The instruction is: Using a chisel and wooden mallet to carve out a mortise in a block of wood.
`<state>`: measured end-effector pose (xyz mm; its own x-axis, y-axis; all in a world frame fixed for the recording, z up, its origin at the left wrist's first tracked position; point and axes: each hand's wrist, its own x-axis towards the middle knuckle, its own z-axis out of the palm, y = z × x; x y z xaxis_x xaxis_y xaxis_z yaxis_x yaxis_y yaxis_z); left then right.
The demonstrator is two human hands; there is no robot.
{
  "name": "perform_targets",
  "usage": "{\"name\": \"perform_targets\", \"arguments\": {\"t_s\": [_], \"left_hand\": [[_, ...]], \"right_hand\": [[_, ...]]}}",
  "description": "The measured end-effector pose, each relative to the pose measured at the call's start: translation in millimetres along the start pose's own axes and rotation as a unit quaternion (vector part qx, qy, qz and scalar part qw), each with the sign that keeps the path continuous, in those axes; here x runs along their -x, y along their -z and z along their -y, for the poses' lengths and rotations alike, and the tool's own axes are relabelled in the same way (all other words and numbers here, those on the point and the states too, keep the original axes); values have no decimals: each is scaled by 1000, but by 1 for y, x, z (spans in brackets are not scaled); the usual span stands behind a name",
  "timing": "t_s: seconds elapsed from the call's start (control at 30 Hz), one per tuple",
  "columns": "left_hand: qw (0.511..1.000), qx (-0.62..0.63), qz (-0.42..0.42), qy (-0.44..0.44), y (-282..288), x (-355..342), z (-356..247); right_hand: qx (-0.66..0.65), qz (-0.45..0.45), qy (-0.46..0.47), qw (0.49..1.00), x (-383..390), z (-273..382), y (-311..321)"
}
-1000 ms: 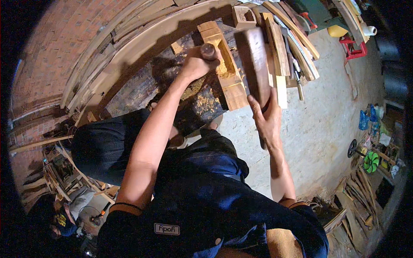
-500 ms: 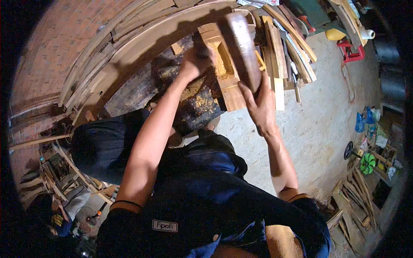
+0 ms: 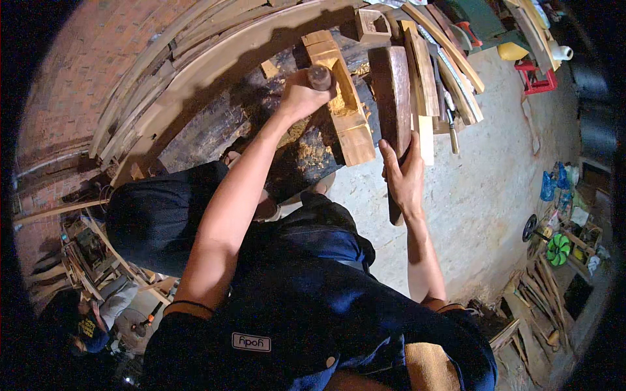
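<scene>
My left hand [image 3: 302, 99] is wrapped round a chisel [image 3: 319, 77], whose round wooden handle end points up; its blade is hidden below the fist. Under it lies a pale wooden block [image 3: 356, 140] with a long rectangular hollow [image 3: 349, 93] cut into it, rough and yellowish inside. To the right of the block, my right hand [image 3: 405, 174] grips the near part of a long, heavy, dark wooden club [image 3: 394, 88]. The club is raised and apart from the chisel.
The block rests on a dark, chip-strewn work surface [image 3: 212, 133]. Wood strips and tools, including a chisel with a pale handle [image 3: 454, 140], lie at right. Stacked boards [image 3: 140, 98] curve along the brick wall. A red plastic stool [image 3: 536, 79] stands farther right.
My right hand has drawn the club away to the right and toward me, uncovering more of the block. My left hand keeps the chisel at the hollow, its handle now plainly seen.
</scene>
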<state>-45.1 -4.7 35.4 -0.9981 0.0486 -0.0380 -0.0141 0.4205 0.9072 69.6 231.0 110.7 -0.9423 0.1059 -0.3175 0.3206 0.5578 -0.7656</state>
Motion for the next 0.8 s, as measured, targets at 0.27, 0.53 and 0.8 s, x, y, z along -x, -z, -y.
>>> {"name": "perform_targets", "arguments": {"t_s": [0.27, 0.53, 0.8], "left_hand": [[966, 37, 41, -251, -27, 5, -16], [988, 38, 108, -107, -19, 8, -15], [958, 268, -29, 94, 21, -24, 5]], "right_hand": [[46, -67, 304, 949, -5, 44, 12], [59, -54, 295, 952, -6, 52, 7], [24, 2, 185, 982, -10, 36, -10]]}}
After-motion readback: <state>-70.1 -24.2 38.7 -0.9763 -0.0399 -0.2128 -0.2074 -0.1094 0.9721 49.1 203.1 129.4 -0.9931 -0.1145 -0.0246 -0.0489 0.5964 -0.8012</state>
